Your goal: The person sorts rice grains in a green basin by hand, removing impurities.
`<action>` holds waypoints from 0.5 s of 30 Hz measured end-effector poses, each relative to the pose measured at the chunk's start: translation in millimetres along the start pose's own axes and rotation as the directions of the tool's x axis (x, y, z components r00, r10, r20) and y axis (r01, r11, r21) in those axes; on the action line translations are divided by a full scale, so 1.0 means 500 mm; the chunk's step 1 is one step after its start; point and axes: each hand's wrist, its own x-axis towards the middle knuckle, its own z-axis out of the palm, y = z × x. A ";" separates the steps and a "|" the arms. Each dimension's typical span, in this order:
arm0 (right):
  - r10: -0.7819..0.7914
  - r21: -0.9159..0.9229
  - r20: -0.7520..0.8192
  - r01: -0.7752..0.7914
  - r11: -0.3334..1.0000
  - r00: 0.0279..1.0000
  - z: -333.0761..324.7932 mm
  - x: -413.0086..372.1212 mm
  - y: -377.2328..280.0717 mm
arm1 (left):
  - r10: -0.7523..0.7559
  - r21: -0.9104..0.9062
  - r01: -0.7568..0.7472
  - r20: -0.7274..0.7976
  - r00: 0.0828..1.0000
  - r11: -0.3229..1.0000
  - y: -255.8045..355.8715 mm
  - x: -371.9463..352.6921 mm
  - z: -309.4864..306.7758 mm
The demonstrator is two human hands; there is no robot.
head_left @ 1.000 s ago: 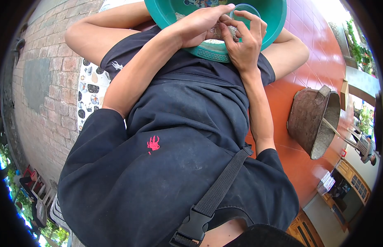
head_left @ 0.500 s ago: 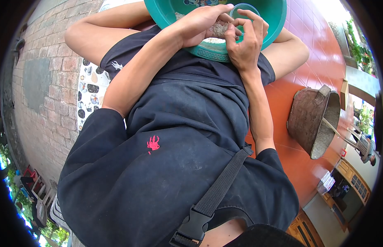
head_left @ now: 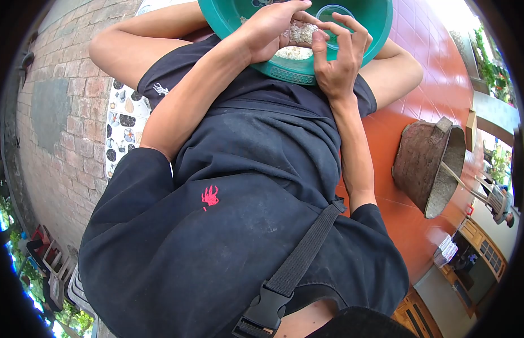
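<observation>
A green plastic basin [head_left: 290,72] rests on my lap, with white rice grains [head_left: 294,53] in its bottom. My left hand [head_left: 276,28] is cupped over it, holding a small heap of rice [head_left: 302,34] on its palm and fingers. Close against that heap is my right hand [head_left: 338,59], its thumb and forefinger near the grains and its other fingers spread. I cannot make out a grain between those fingertips. Behind the right fingers, a clear round-rimmed container [head_left: 334,8] sits inside the basin, partly hidden.
To the right, a brown wooden tub [head_left: 422,163] with a stick in it stands on the red tiled floor [head_left: 380,146]. Brick paving [head_left: 65,107] lies to the left. A person [head_left: 501,205] is at the far right.
My right fingers have spread and drawn back slightly from the rice on my left palm. My left hand has shifted slightly up and left, showing more rice in the basin.
</observation>
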 end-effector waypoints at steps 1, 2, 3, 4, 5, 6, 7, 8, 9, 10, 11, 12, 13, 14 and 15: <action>-0.054 0.007 0.048 0.054 0.999 0.997 0.000 0.001 -0.006 | -0.007 0.032 0.006 0.029 1.000 0.999 -0.002 0.002 -0.005; -0.054 0.007 0.049 0.054 0.999 0.997 0.002 0.002 -0.007 | -0.014 0.064 0.011 0.058 0.998 0.998 -0.004 0.004 -0.010; -0.106 0.025 0.075 0.105 0.994 0.991 0.004 0.003 -0.008 | -0.015 0.064 0.011 0.059 0.998 0.998 -0.006 0.006 -0.019; -0.159 0.046 0.102 0.155 0.987 0.982 0.005 0.004 -0.009 | -0.024 0.021 0.021 0.168 0.986 1.000 -0.008 0.007 -0.029; -0.178 0.057 0.115 0.173 0.983 0.977 0.005 0.006 -0.011 | -0.028 -0.021 0.036 0.274 0.961 0.999 -0.011 0.009 -0.038; -0.179 0.058 0.115 0.173 0.983 0.977 0.008 0.004 -0.008 | -0.028 -0.022 0.035 0.273 0.961 0.999 -0.008 0.003 -0.027; -0.191 0.085 0.129 0.182 0.980 0.973 0.013 0.001 -0.004 | -0.051 0.055 0.041 0.188 0.981 0.998 -0.006 -0.003 -0.012; -0.204 0.111 0.143 0.189 0.976 0.968 0.015 -0.001 -0.001 | -0.067 0.131 0.054 0.099 0.993 0.990 -0.005 -0.007 -0.001; -0.204 0.111 0.144 0.189 0.976 0.968 0.013 0.000 -0.005 | -0.067 0.130 0.054 0.099 0.993 0.990 -0.006 -0.008 0.003; -0.182 0.096 0.172 0.167 0.981 0.968 0.009 0.002 -0.011 | -0.059 0.134 0.047 0.087 0.994 0.990 -0.006 -0.008 0.005; -0.159 0.080 0.198 0.145 0.986 0.967 0.007 0.004 -0.014 | -0.051 0.138 0.040 0.075 0.996 0.990 -0.006 -0.008 0.006; -0.159 0.080 0.198 0.146 0.986 0.967 0.008 0.004 -0.014 | -0.051 0.138 0.040 0.075 0.996 0.990 -0.008 -0.007 0.004; -0.154 0.082 0.199 0.140 0.987 0.968 0.008 0.004 -0.015 | -0.039 0.127 0.026 0.103 0.994 0.992 -0.010 -0.006 0.000; -0.148 0.083 0.200 0.134 0.987 0.969 0.008 0.004 -0.015 | -0.028 0.114 0.013 0.132 0.991 0.993 -0.012 -0.005 -0.002; -0.148 0.082 0.200 0.134 0.988 0.969 0.009 0.004 -0.013 | -0.028 0.114 0.013 0.132 0.991 0.993 -0.010 -0.007 0.004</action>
